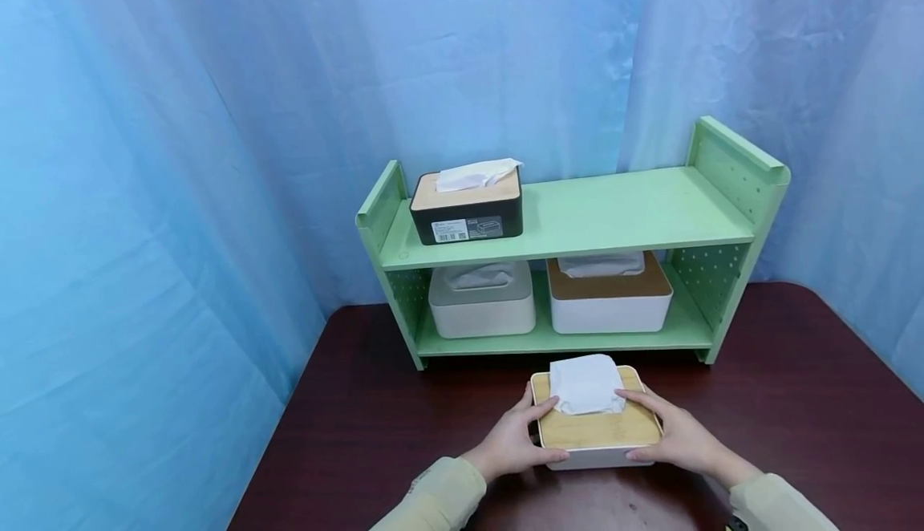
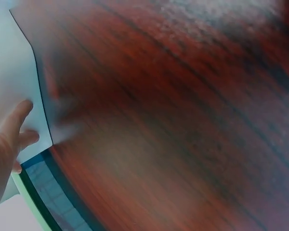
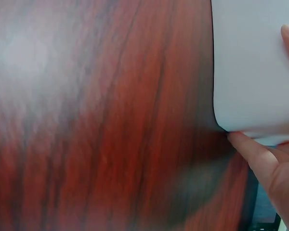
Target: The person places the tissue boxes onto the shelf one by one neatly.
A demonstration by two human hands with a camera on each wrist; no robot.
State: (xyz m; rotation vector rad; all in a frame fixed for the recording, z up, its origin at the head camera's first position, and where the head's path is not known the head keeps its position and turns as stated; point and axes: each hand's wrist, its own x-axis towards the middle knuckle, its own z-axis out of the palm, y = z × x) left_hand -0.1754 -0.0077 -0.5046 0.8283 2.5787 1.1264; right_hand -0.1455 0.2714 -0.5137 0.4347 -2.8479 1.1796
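A white tissue box (image 1: 595, 435) with a light wooden lid is at the front of the table, a white tissue (image 1: 588, 385) sticking out of its top. My left hand (image 1: 511, 439) holds its left side, thumb on the near wall. From the right, my right hand (image 1: 684, 436) grips the opposite side, its thumb also on the near wall. The box's pale wall (image 2: 12, 72) shows at the left of the left wrist view. In the right wrist view, fingertips (image 3: 238, 137) touch the white box near a lower corner. Whether its base touches the table cannot be told.
Behind the box stands a green two-tier shelf (image 1: 613, 208). A black tissue box (image 1: 469, 222) sits on its upper left. Below are a grey-lidded box (image 1: 484, 316) and a brown-lidded box (image 1: 612, 314). Blue curtains (image 1: 180, 154) surround the dark red table (image 1: 346, 435).
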